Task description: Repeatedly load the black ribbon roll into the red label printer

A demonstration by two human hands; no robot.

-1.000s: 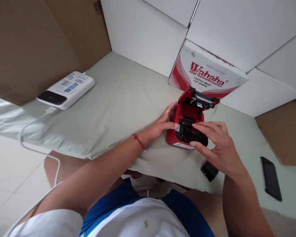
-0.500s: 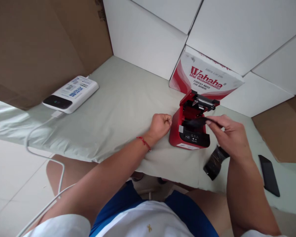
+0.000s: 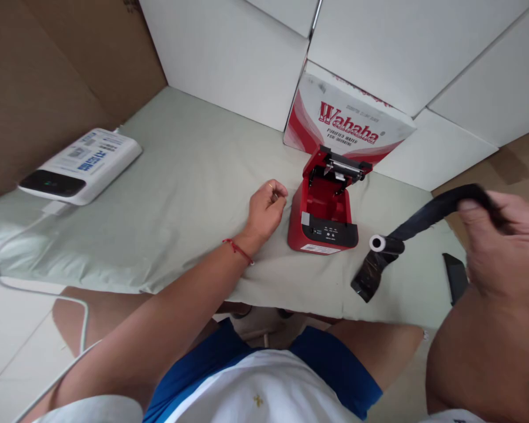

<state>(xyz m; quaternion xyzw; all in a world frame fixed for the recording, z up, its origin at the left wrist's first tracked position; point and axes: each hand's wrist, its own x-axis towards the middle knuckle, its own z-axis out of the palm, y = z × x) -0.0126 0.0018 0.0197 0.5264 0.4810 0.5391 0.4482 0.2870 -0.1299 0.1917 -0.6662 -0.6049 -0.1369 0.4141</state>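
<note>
A small red printer [image 3: 296, 226] stands with its lid [image 3: 335, 167] raised, and its inner bay is bare red. Just left of it, without holding it, my left hand [image 3: 267, 208] is loosely closed with nothing visible in it. My right hand [image 3: 506, 252], at the far right, pinches the end of a black ribbon-like strip [image 3: 427, 212]. The strip slopes down to a small black roll [image 3: 388, 244] with a white core, right of the printer. A glossy black crumpled piece [image 3: 367, 279] lies under the roll; whether they are joined I cannot tell.
A white power bank-like device [image 3: 92, 161] with a cable [image 3: 9, 282] lies at the left of the cloth-covered table [image 3: 194, 170]. A Wahaha carton [image 3: 348, 126] and white boxes [image 3: 229, 59] line the back. A black phone-like slab [image 3: 455, 276] lies partly behind my right hand.
My right hand has pulled the black strip and roll out of the printer and moved right. My left hand has let go of the printer's side and drawn its fingers in.
</note>
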